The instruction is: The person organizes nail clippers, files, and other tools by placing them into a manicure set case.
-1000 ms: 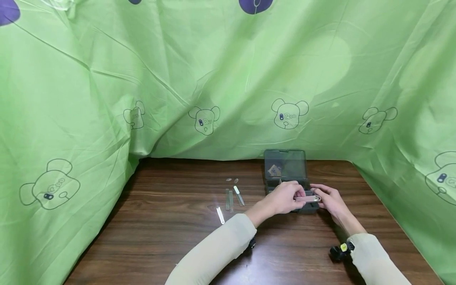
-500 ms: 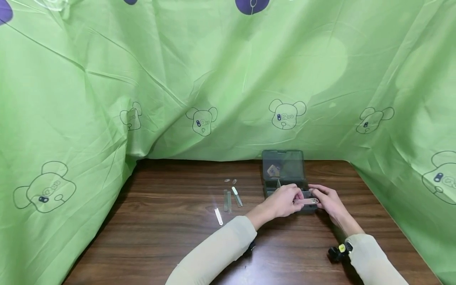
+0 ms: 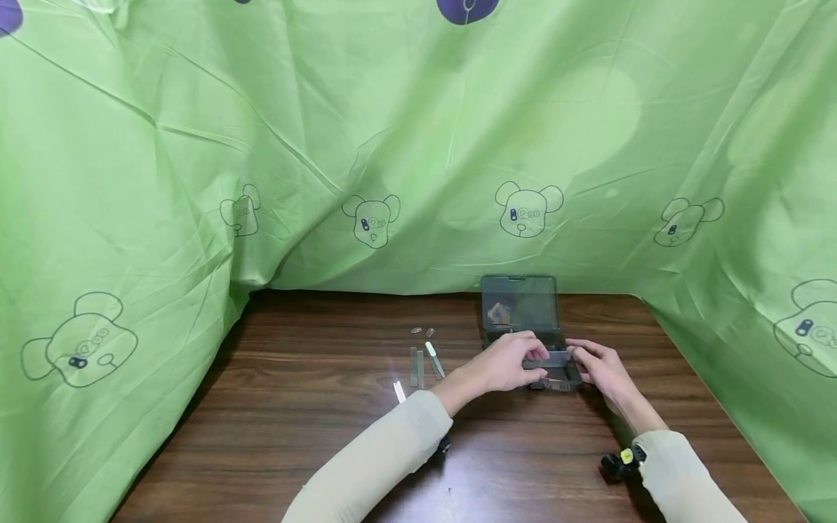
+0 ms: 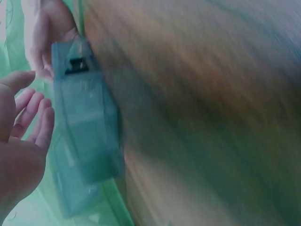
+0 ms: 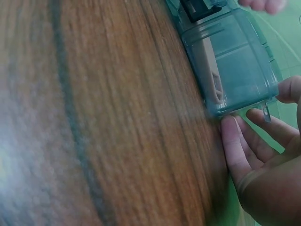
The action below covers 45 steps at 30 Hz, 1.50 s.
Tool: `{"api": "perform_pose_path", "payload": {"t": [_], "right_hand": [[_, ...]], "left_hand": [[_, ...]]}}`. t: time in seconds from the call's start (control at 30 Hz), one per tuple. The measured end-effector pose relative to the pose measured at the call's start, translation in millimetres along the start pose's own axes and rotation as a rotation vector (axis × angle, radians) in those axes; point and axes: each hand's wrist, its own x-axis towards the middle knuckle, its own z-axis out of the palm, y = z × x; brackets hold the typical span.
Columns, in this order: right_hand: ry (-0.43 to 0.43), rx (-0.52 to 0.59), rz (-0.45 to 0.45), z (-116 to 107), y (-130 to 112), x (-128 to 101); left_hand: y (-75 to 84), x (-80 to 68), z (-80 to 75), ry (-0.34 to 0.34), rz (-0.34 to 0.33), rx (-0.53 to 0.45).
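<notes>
From here I see the left hand (image 3: 508, 361) and right hand (image 3: 598, 365), fingers looking relaxed and holding nothing, touching opposite ends of the open plastic box (image 3: 523, 319) on the bench (image 3: 275, 428).

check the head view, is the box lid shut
No, the lid stands up behind the box, with the left hand and right hand at the base.

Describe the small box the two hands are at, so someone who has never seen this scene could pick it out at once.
On the dark wooden table hemmed in by green cartoon-bear cloth, look right of centre near the back edge. There the box sits between the left hand and the right hand, lid raised. It is the only smoky see-through plastic case; its neighbours to the left are thin flat strips lying loose.
</notes>
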Motion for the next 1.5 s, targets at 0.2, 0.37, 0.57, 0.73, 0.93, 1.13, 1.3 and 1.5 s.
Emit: {"api": "perform_pose_path", "payload": {"t": [0.2, 0.37, 0.57, 0.73, 0.93, 1.13, 1.3, 1.5], "right_hand": [[0.002, -0.048, 0.012, -2, 1, -2], [-0.004, -0.047, 0.000, -1, 1, -1], [0.008, -0.050, 0.002, -3, 1, 0], [-0.001, -0.059, 0.007, -4, 2, 0], [-0.002, -0.047, -0.011, -3, 1, 2], [0.002, -0.041, -0.024, -3, 0, 1], [-0.002, -0.058, -0.024, -3, 0, 0], [-0.002, -0.063, -0.023, -4, 2, -1]], "left_hand": [[-18.1, -22.4, -23.0, -0.019, -0.041, 0.015], [-42.2, -45.2, -42.3, -0.015, -0.068, 0.002], [-66.8, -69.9, -76.4, -0.012, -0.091, -0.006], [-88.2, -94.1, -97.6, 0.002, -0.098, -0.016], [-110.5, -124.7, -107.5, 0.004, -0.153, -0.064], [-122.0, -149.2, -108.5, -0.038, -0.209, -0.093], [-123.2, -165.7, -107.8, -0.101, -0.228, -0.126], [-118.4, -179.9, -108.7, -0.214, -0.200, -0.125]]}}
